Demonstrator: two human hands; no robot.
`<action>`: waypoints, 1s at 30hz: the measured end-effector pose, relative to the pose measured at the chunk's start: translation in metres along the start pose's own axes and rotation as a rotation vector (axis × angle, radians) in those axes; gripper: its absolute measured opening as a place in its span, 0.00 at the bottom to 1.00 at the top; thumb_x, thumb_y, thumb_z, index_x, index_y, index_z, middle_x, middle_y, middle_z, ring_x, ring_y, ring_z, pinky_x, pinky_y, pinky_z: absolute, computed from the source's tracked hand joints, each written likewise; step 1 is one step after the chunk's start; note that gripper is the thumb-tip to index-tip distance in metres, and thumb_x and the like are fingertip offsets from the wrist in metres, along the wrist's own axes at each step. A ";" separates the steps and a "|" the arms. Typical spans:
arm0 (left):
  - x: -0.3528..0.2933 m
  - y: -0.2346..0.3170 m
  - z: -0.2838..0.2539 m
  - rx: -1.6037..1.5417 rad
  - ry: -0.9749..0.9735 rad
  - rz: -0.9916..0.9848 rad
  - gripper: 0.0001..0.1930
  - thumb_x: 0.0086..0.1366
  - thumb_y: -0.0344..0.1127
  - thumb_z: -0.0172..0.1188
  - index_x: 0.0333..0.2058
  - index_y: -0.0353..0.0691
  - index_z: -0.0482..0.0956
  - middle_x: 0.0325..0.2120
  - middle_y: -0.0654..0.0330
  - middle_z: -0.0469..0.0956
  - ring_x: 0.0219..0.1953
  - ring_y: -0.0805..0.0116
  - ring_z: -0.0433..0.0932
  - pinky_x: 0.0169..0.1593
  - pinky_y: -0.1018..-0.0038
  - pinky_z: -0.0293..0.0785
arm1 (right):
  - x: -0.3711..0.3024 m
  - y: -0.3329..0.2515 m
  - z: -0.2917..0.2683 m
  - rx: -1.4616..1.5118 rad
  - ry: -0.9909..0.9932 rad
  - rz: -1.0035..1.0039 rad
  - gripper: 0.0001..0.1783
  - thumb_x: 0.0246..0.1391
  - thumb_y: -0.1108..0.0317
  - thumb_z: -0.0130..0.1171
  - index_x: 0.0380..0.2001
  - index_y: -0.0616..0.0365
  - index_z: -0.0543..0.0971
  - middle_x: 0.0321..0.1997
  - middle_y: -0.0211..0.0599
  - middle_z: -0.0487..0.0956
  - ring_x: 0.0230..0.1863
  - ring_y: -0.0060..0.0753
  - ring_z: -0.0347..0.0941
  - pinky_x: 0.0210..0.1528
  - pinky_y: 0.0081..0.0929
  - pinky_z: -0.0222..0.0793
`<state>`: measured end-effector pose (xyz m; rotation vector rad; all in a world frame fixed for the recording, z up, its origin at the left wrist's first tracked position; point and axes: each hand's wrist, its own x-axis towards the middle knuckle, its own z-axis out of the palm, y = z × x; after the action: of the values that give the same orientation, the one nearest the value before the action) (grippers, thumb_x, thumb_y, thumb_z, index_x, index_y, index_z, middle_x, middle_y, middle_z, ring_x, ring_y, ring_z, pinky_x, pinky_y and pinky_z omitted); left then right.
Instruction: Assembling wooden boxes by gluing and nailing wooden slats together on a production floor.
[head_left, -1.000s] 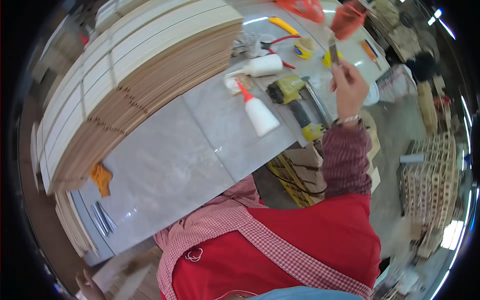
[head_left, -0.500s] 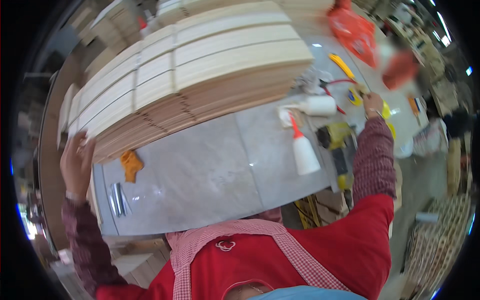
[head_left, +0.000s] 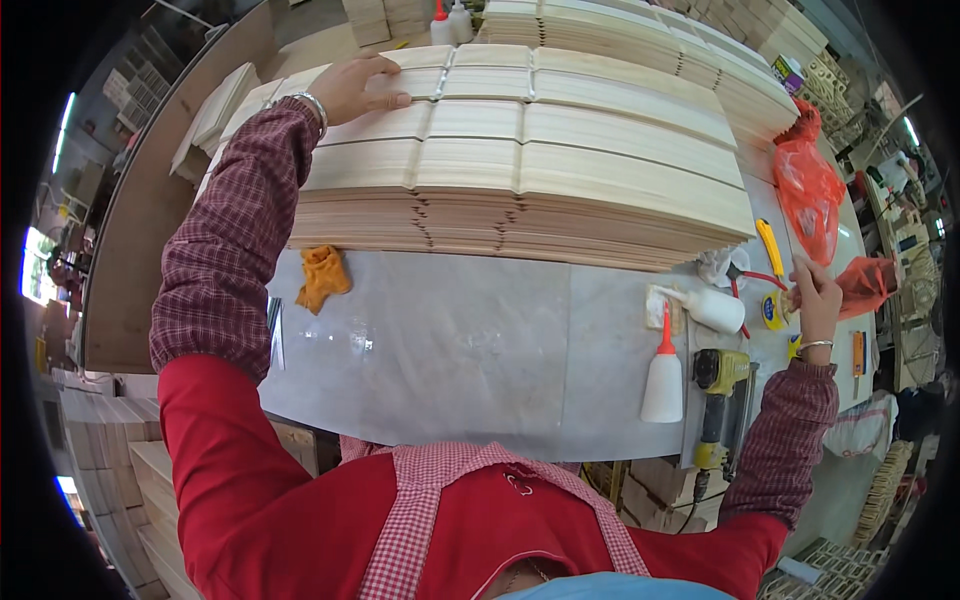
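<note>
The left hand (head_left: 352, 90) rests on the stacked boards (head_left: 620, 150) at the back of the tabletop (head_left: 450, 340), thumb spread wide from the fingers — a sideways push could skew the upper layers. The right hand (head_left: 820, 298) has its fingers bunched beside a yellow tub (head_left: 773, 312), grip too unclear to tell — a careless sweep might topple it.

Orange cloth (head_left: 323, 282) on grey table (head_left: 440, 345) — red-tipped white bottle (head_left: 662, 388) left of yellow-black power tool (head_left: 716, 370).
</note>
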<state>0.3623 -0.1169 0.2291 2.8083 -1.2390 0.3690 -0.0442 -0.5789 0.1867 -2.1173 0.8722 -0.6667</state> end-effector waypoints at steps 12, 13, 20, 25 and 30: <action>-0.004 -0.017 0.007 -0.008 0.123 0.157 0.21 0.66 0.53 0.45 0.35 0.41 0.78 0.35 0.60 0.79 0.33 0.59 0.75 0.37 0.67 0.69 | 0.044 -0.147 0.163 0.798 -0.540 0.380 0.17 0.54 0.60 0.57 0.35 0.67 0.76 0.31 0.46 0.79 0.23 0.30 0.76 0.21 0.16 0.70; -0.001 -0.017 0.004 0.008 0.107 0.152 0.21 0.66 0.52 0.45 0.36 0.41 0.78 0.34 0.59 0.79 0.32 0.58 0.75 0.37 0.68 0.69 | 0.050 -0.152 0.172 0.837 -0.525 0.402 0.18 0.55 0.60 0.56 0.36 0.68 0.75 0.32 0.49 0.79 0.25 0.34 0.78 0.22 0.17 0.74; -0.010 -0.024 0.011 -0.106 0.216 0.141 0.21 0.66 0.52 0.45 0.37 0.40 0.78 0.32 0.59 0.79 0.31 0.58 0.75 0.36 0.69 0.70 | 0.046 -0.201 0.228 0.945 -0.222 0.452 0.17 0.51 0.65 0.59 0.35 0.71 0.72 0.31 0.55 0.79 0.23 0.33 0.77 0.23 0.14 0.75; -0.067 -0.006 -0.005 -0.596 0.423 0.028 0.18 0.66 0.45 0.48 0.45 0.37 0.74 0.39 0.58 0.77 0.37 0.63 0.76 0.41 0.75 0.71 | 0.037 -0.185 0.217 1.045 -0.143 0.384 0.13 0.49 0.71 0.58 0.34 0.70 0.71 0.30 0.55 0.78 0.24 0.35 0.77 0.22 0.15 0.75; -0.159 0.012 -0.005 -1.761 0.300 -0.384 0.21 0.68 0.43 0.46 0.48 0.29 0.69 0.42 0.51 0.75 0.42 0.63 0.76 0.49 0.75 0.72 | -0.013 -0.169 0.186 1.159 -0.168 0.367 0.09 0.47 0.75 0.56 0.33 0.68 0.72 0.29 0.53 0.78 0.23 0.31 0.76 0.21 0.13 0.72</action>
<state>0.2489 -0.0097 0.1955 1.2677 -0.3925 -0.2572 0.1362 -0.4050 0.2067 -0.9264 0.5310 -0.5718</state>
